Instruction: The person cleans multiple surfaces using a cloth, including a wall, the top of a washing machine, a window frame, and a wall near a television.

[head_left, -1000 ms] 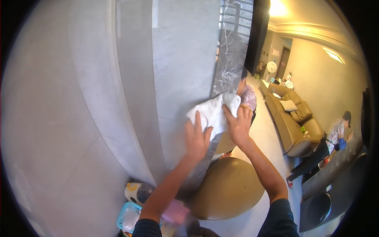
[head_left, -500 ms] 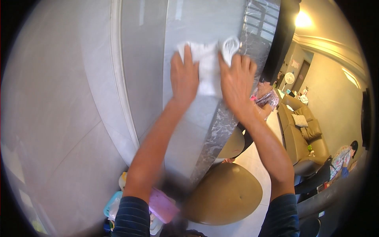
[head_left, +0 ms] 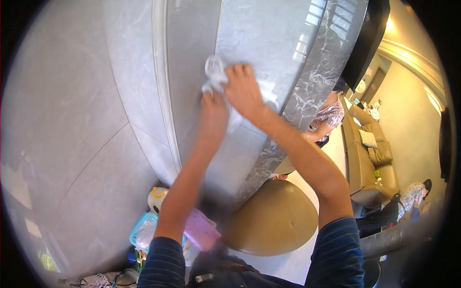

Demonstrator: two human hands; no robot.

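Observation:
A white cloth (head_left: 216, 72) lies bunched against the glossy grey wall panel (head_left: 261, 43). My right hand (head_left: 244, 91) presses on the middle of it, fingers curled into the fabric. Just below and to the left, my left hand (head_left: 213, 108) is closed on the cloth's lower left edge, its shape softened by motion. One loop of the cloth sticks up past my fingers, and a loose part spreads out to the right behind my right hand. My two hands are close together, almost touching.
A dark veined stone strip (head_left: 307, 81) borders the panel. Below stands a brown rounded seat (head_left: 273, 218), beside a pink-purple box (head_left: 201, 230) and a light-blue basket (head_left: 139, 228). Cables (head_left: 98, 281) lie at lower left. Two people and a brown sofa (head_left: 357, 153) are at right.
Both hands have come closer together, and my right hand has swung left and slightly down. The cloth, stretched between them before, is now bunched and further left on the panel.

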